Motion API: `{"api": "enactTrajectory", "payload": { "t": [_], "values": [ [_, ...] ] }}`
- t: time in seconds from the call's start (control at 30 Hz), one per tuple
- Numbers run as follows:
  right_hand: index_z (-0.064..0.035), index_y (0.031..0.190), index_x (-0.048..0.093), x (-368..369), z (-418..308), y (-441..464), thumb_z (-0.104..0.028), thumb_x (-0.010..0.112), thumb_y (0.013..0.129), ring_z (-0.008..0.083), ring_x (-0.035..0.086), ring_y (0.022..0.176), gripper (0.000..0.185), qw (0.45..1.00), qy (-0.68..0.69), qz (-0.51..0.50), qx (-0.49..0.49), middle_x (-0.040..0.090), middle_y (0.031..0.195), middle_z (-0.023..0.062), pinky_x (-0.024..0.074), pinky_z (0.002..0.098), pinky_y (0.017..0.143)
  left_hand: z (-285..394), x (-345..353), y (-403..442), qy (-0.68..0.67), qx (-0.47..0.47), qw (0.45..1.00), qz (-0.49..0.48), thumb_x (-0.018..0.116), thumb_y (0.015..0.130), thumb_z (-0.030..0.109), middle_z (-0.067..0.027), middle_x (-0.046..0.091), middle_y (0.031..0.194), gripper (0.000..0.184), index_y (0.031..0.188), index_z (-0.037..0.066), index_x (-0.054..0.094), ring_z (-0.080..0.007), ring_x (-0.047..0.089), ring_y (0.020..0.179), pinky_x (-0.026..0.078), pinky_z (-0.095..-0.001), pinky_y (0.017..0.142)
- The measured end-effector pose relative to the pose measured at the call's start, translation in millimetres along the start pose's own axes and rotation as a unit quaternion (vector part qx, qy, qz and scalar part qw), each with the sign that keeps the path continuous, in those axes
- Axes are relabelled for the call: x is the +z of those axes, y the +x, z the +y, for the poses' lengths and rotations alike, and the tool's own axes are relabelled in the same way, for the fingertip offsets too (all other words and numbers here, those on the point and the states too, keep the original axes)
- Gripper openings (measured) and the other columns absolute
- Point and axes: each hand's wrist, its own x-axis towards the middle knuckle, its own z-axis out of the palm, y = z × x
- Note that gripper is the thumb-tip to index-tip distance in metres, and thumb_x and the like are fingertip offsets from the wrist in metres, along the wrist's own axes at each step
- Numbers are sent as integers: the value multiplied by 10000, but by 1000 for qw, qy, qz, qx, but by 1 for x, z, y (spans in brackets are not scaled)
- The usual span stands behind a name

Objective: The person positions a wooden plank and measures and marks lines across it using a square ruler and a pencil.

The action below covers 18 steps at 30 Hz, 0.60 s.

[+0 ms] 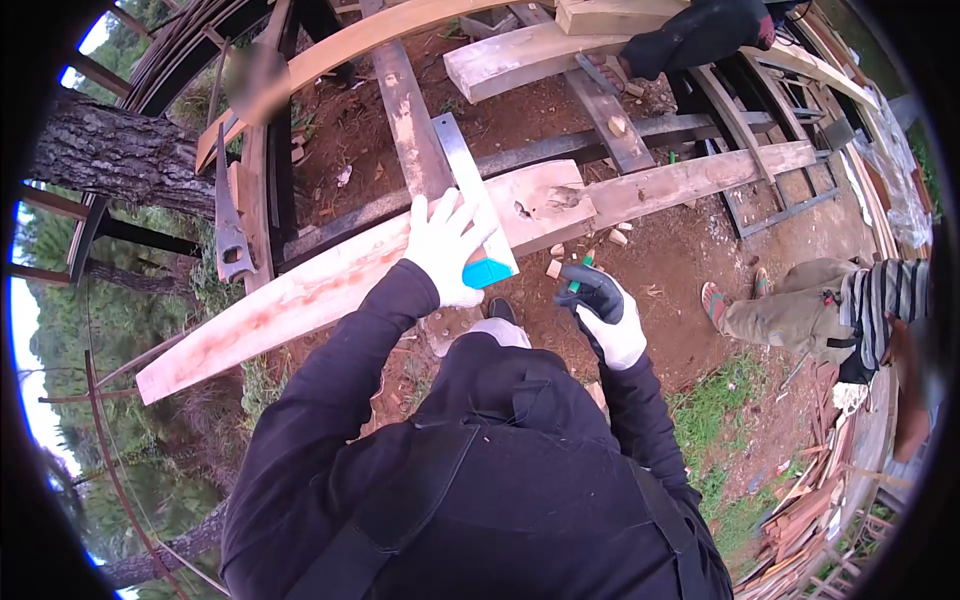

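My left hand (pixel 440 245), in a white glove, lies with spread fingers on a pale wooden beam (pixel 300 290) and against a try square. The square has a metal blade (pixel 468 175) crossing the beam and a blue handle (pixel 488 272) at its near edge. My right hand (pixel 608 318), in a white and dark glove, is closed round a small green object (pixel 580 272) just off the beam's near side; what exactly it is cannot be made out. Dark knots mark the beam to the right of the square.
A handsaw (pixel 230 225) rests at the left near a tree trunk (pixel 120 155). Another thick beam (pixel 540 58) lies beyond. One person stands at the right (pixel 830 310), and another person's leg (pixel 690 40) is at the top. Wood scraps (pixel 800 520) lie lower right.
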Motion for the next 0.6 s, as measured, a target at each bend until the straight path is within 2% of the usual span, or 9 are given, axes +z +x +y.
{"api": "enactTrajectory", "payload": {
  "t": [0.13,0.2,0.27,0.33,0.4,0.47,0.53,0.6],
  "values": [
    [4,1310,602,17,-3,44,84,587,920,119,666,980,398,998,-65,14,6,684,1082,70,506,236,823,-4,4,0,-23,3,999,30,823,549,469,-210,444,1515,1006,1457,175,506,-493,340,1443,190,-749,1125],
    [-10,1263,616,24,-7,71,74,589,931,82,631,896,343,998,-56,-20,-27,672,994,45,498,224,754,-4,1,2,-39,0,997,67,808,551,475,-218,488,1474,947,1405,153,556,-499,391,1406,207,-758,1110],
    [4,1217,633,33,-11,92,8,601,950,90,604,760,270,996,-81,-30,-9,684,911,49,498,240,717,-6,-11,4,-56,6,997,46,804,545,481,-221,499,1463,922,1370,133,587,-495,395,1404,207,-759,1112],
    [11,1166,652,28,8,114,-8,607,967,92,622,782,205,987,-149,-62,-12,681,921,41,526,258,726,-6,-13,3,-91,-3,993,70,801,539,472,-222,505,1457,909,1354,124,600,-492,393,1406,206,-761,1112],
    [8,1151,652,25,22,128,38,547,974,97,634,804,208,972,-219,-84,-9,671,913,35,546,267,755,-7,-19,1,-89,-2,994,65,793,554,456,-219,511,1445,879,1348,126,607,-488,390,1408,198,-763,1115],
    [1,1169,644,25,25,135,73,510,966,98,635,807,254,960,-263,-94,-15,669,934,37,553,266,774,-9,-23,1,-81,1,995,54,783,570,457,-219,520,1428,863,1349,129,609,-482,391,1407,193,-763,1116],
    [-15,1235,626,28,21,136,95,496,952,92,625,824,331,968,-236,-84,13,659,959,32,554,263,788,-10,-21,1,-88,1,994,71,773,578,454,-216,528,1414,851,1351,135,610,-477,392,1405,188,-765,1117],
    [-64,1485,490,32,14,135,109,488,940,90,607,859,572,974,-205,-88,44,640,983,30,543,260,818,-11,-22,0,-91,0,993,74,765,610,485,-214,526,1424,823,1344,141,618,-473,388,1412,182,-770,1117]
  ]
}}
